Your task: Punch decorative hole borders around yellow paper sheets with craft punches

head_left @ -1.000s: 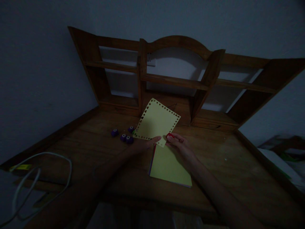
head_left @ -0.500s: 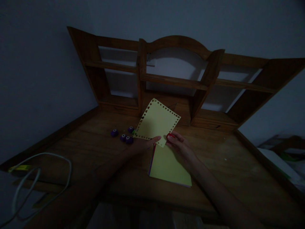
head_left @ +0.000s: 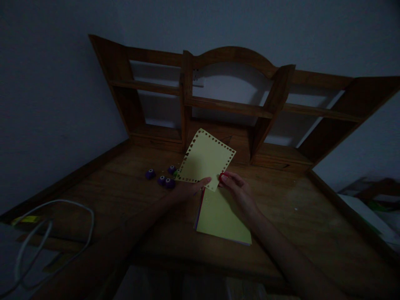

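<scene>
A yellow sheet of paper (head_left: 206,156), with small shapes punched along its edges, is held up at a slant over the desk. My left hand (head_left: 190,189) pinches its lower edge, thumb on top. In my right hand (head_left: 239,191) is a small red craft punch (head_left: 223,178), set at the sheet's lower right edge with my thumb pressed on it. Beneath both hands lies a stack of coloured paper (head_left: 223,218), yellow on top. Several purple craft punches (head_left: 150,174) stand left of the sheet, and a green one (head_left: 176,172) is partly hidden behind its corner.
The wooden desk (head_left: 281,216) carries a shelf unit (head_left: 228,106) along its back. A white cable (head_left: 93,221) loops at the left near a yellow object (head_left: 29,219). White items (head_left: 359,210) lie beyond the right edge. The room is dim.
The held sheet has shifted very slightly left, and my right thumb and the red punch have moved a little upward along its edge. The other things stay in place.
</scene>
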{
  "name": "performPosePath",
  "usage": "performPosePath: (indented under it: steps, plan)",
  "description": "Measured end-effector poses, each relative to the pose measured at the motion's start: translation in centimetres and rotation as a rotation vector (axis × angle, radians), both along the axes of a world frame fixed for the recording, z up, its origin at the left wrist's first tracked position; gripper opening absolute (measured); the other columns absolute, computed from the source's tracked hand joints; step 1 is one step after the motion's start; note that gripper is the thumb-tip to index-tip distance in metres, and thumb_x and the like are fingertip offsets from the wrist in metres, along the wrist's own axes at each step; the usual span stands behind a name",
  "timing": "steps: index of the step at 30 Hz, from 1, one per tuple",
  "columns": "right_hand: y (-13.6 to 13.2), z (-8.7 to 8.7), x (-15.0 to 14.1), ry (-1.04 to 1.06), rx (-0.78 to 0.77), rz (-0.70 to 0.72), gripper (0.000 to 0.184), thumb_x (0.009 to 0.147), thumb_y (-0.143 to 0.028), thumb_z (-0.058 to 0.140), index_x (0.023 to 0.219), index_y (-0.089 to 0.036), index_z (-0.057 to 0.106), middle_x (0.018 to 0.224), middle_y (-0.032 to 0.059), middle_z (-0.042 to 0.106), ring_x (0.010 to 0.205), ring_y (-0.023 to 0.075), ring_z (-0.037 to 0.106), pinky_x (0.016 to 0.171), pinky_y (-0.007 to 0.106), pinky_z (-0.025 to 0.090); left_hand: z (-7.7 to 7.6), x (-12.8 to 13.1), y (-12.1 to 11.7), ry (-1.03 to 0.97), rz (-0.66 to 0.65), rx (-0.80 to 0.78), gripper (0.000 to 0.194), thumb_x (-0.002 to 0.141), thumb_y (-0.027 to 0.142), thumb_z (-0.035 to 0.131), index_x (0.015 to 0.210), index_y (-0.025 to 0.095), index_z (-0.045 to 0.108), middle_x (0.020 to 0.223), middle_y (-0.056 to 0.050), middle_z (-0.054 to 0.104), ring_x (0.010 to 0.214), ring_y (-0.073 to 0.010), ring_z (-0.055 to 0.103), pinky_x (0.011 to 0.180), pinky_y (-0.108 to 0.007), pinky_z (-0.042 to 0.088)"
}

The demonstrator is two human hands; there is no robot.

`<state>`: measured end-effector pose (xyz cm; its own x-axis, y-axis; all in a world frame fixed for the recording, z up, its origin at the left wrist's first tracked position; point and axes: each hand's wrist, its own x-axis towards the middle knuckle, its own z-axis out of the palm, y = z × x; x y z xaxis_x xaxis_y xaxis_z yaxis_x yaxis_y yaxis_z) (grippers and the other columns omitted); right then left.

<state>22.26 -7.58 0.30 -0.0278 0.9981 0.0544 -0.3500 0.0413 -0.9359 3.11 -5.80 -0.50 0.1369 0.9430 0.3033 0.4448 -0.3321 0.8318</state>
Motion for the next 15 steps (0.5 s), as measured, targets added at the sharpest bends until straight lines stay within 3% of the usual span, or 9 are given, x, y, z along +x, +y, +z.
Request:
performPosePath:
  steps: [4,8,15]
  plan:
    - [0.06,-0.10,0.03,0.006,-0.018,0.025,0.031,0.067,-0.031,0.079,0.095,-0.022,0.070,0.098,0.0046,0.072,0.089,0.0191,0.067,0.090,0.037,0.050,0.01,-0.05,0.07,0.015,0.016,0.025,0.071,0.080,0.050,0.060,0.141,0.022,0.037,0.139,-0.007,0.050,0.139,-0.0241,0.030,0.119,-0.042,0.013]
    - [-0.08,0.32,-0.04,0.090,-0.084,0.072,0.029,0.062,-0.027,0.083,0.087,-0.021,0.070,0.093,0.0032,0.073,0.091,0.0178,0.067,0.095,0.035,0.048,0.09,-0.18,0.12,0.026,-0.003,-0.008,0.069,0.081,0.049,0.058,0.141,0.023,0.037,0.140,-0.007,0.049,0.139,-0.0234,0.029,0.119,-0.041,0.015]
    - [-0.34,0.61,-0.25,0.069,-0.123,0.082,0.033,0.057,-0.024,0.085,0.087,-0.021,0.070,0.091,0.0023,0.073,0.084,0.0155,0.067,0.091,0.032,0.050,0.06,-0.10,0.19,-0.012,-0.034,-0.038,0.068,0.082,0.049,0.057,0.141,0.023,0.037,0.140,-0.006,0.049,0.139,-0.0222,0.029,0.118,-0.040,0.018]
